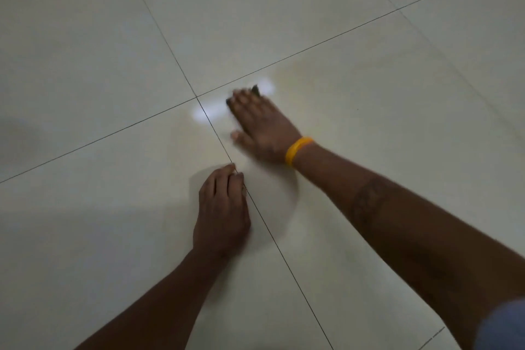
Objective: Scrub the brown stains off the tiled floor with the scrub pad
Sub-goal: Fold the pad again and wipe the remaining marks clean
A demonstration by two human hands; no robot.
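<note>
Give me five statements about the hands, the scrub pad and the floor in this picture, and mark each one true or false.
1. The right hand lies flat on top of the dark scrub pad. True.
2. The left hand holds the scrub pad. False: it rests on the tiled floor with fingers curled and holds nothing.
3. A yellow wristband sits on the right wrist. True.
4. The wristband is on the left wrist. False: the left wrist is bare.
5. The pad lies far from any grout line. False: it sits just right of the crossing of the grout lines.
</note>
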